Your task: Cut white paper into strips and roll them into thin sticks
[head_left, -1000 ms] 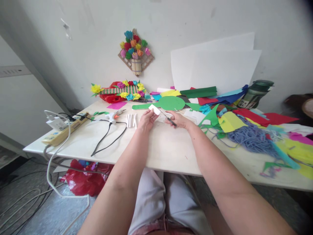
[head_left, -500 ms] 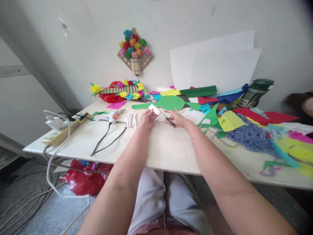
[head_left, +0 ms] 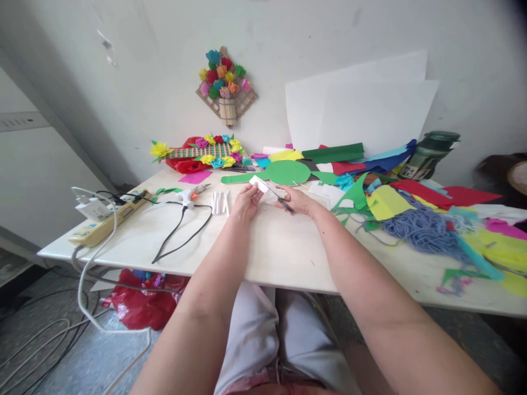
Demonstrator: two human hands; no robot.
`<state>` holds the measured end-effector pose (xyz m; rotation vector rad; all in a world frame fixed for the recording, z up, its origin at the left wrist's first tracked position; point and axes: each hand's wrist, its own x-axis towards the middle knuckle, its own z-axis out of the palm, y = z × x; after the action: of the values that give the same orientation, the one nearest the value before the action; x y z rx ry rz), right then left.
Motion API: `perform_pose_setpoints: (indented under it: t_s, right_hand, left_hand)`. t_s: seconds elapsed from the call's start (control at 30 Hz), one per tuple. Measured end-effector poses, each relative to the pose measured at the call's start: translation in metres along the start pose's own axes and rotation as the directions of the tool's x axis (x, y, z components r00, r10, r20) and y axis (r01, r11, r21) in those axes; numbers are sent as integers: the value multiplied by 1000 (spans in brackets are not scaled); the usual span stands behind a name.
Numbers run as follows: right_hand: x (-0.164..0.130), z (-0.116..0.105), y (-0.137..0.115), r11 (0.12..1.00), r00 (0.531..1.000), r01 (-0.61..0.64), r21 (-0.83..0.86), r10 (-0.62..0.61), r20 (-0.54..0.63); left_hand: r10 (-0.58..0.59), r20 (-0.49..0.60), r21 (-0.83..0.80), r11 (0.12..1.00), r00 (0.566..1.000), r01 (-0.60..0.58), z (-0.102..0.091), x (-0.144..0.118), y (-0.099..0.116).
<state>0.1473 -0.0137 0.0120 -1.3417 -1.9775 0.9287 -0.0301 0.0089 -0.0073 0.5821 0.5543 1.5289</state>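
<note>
My left hand (head_left: pixel 246 201) pinches a small white piece of paper (head_left: pixel 259 183) above the white table (head_left: pixel 263 247). My right hand (head_left: pixel 297 201) grips black-handled scissors (head_left: pixel 281 199), whose blades reach up to the paper's edge. Just left of my left hand lie a few white rolled paper sticks (head_left: pixel 220 202). A large green paddle-shaped cutout (head_left: pixel 284 173) lies flat behind both hands.
A glue gun (head_left: pixel 190 194) with black cord and a power strip (head_left: pixel 105 218) sit at left. Coloured paper scraps (head_left: pixel 387 202) and blue yarn (head_left: pixel 424 229) cover the right side. A flower tray (head_left: pixel 203 152), white sheets (head_left: pixel 362 109) and a dark bottle (head_left: pixel 428 156) stand by the wall.
Both hands stay nearly still; the scissors have closed in slightly on the white paper. The view has shifted a touch.
</note>
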Motion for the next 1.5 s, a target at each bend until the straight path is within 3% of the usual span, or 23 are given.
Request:
perform_pose_setpoints:
  t_s: [1.5]
  right_hand:
    - [2, 2, 1, 999, 999, -26, 24, 25, 35]
  left_hand:
    - [-22, -38, 24, 999, 999, 23, -2, 2, 1]
